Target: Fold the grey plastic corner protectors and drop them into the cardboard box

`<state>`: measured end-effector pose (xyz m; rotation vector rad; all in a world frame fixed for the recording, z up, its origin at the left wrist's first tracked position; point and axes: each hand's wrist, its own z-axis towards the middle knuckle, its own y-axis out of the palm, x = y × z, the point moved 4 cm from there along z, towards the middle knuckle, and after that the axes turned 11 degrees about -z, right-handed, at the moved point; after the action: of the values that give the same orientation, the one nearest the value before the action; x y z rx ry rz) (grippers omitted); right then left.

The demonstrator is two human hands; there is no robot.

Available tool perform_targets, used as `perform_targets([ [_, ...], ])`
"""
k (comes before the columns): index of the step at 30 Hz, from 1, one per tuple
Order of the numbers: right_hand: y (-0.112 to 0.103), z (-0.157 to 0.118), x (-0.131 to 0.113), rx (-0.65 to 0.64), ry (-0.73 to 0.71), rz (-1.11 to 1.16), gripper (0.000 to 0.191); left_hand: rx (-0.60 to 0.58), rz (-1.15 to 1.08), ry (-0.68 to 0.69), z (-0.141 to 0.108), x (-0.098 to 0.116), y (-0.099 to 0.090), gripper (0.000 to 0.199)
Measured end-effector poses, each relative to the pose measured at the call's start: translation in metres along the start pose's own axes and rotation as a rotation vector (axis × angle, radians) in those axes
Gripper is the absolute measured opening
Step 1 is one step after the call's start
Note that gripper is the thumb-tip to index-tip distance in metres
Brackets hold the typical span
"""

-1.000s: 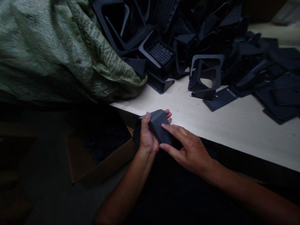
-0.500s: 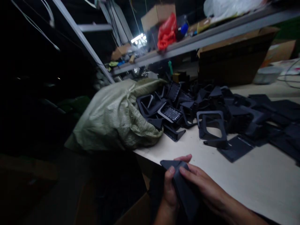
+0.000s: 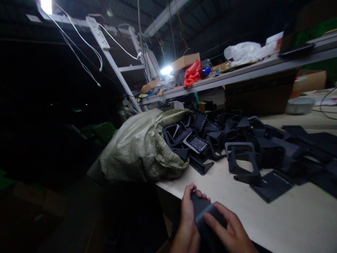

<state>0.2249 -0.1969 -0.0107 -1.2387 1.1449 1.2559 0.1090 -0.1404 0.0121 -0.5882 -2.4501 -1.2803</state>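
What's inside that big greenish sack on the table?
At the sack's open mouth you can see black parts, jumbled together, some with open frames. Deeper in, the cloth covers everything, so I can't tell what else is there.

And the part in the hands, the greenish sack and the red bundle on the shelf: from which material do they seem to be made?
Held part: probably moulded plastic, smooth, matt dark grey, with a soft highlight on its bend.
Greenish sack: looks like woven plastic, slightly shiny, creased.
Red bundle: perhaps thin plastic film, crumpled, with glossy folds.
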Motion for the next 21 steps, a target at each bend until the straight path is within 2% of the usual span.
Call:
perform_targets([
  [4, -0.012, -0.007, -0.024, -0.076, -0.098, -0.092, 0.036, -0.085, 0.104, 0.118, -0.018, -0.008, 0.011, 0.024],
  [8, -0.027, -0.007, -0.024, -0.187, -0.041, -0.084, 0.029, -0.163, 0.294, 0.181, -0.021, -0.008, 0.005, 0.029],
  [11, -0.040, -0.016, -0.021, -0.227, -0.035, -0.186, 0.026, -0.372, 0.622, 0.250, -0.025, -0.004, -0.001, 0.031],
  [14, -0.047, -0.022, -0.024, -0.286, -0.010, -0.282, 0.027, -0.578, 1.034, 0.466, -0.038, 0.007, 0.000, 0.032],
  [16, -0.047, -0.022, -0.029, -0.321, 0.002, -0.290, 0.026, -0.695, 1.221, 0.542, -0.046, 0.014, 0.001, 0.035],
  [19, -0.046, -0.015, -0.035, -0.311, -0.026, -0.317, 0.027, -0.824, 1.399, 0.412, -0.051, 0.016, -0.001, 0.044],
  [21, -0.048, -0.011, -0.034, -0.269, -0.079, -0.414, 0.029, -0.818, 1.396, 0.305, -0.048, 0.016, -0.009, 0.049],
])
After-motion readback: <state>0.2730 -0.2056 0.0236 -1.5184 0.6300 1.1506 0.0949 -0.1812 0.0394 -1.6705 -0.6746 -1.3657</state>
